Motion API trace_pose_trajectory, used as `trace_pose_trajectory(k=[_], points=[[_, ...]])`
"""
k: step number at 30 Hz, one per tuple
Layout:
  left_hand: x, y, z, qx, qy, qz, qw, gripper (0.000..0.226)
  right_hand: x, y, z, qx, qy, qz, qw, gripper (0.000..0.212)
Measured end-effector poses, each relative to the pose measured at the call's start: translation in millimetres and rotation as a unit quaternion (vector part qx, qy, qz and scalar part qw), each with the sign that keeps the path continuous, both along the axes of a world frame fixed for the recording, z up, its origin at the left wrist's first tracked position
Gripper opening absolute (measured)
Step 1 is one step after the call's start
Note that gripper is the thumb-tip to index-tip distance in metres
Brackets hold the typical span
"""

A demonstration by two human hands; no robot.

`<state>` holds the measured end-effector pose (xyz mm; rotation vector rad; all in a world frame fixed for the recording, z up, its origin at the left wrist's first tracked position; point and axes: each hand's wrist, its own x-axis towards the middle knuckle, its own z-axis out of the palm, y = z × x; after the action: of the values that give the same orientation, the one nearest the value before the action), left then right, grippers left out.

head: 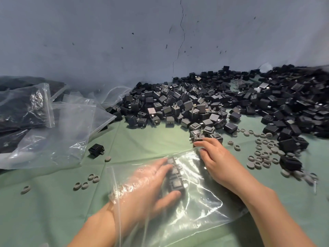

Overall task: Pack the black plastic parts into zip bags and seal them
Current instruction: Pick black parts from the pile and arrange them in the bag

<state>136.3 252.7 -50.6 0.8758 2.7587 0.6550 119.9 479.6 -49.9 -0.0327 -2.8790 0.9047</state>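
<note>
A clear zip bag (199, 209) lies on the green cloth in front of me. My left hand (151, 186) is inside the bag up to the wrist, fingers and thumb curled round a row of black plastic parts (175, 177). My right hand (213, 157) rests on the bag's far edge, its fingertips touching a black part (197, 137) at the near rim of the big heap of black parts (204, 102). Whether it pinches that part I cannot tell.
Empty clear bags (71, 122) and filled bags (23, 107) lie at the left. One loose black part (96, 149) sits near them. Grey rubber rings (263, 154) are scattered right of my hand, others (85, 184) at the left. A blue-grey wall (124, 41) stands behind.
</note>
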Motion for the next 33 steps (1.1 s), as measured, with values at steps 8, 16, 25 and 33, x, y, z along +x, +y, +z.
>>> trace_pose_trajectory(k=[8, 16, 25, 33], points=[[-8.6, 15.7, -2.3, 0.015, -0.061, -0.023, 0.998, 0.085, 2.4, 7.0, -3.4, -0.086, 0.011, -0.006, 0.996, 0.038], [7.6, -18.6, 6.0, -0.09, 0.149, -0.043, 0.984, 0.072, 4.9, 13.9, -3.8, -0.086, 0.032, -0.025, 0.995, 0.036], [-26.5, 16.0, 1.5, -0.025, 0.027, -0.097, 0.995, 0.014, 3.8, 15.7, -5.8, -0.097, 0.003, -0.022, 0.995, 0.038], [-28.9, 28.1, -7.1, -0.017, 0.024, -0.096, 0.995, 0.046, 1.5, 20.2, -6.4, -0.139, -0.011, -0.03, 0.99, 0.035]])
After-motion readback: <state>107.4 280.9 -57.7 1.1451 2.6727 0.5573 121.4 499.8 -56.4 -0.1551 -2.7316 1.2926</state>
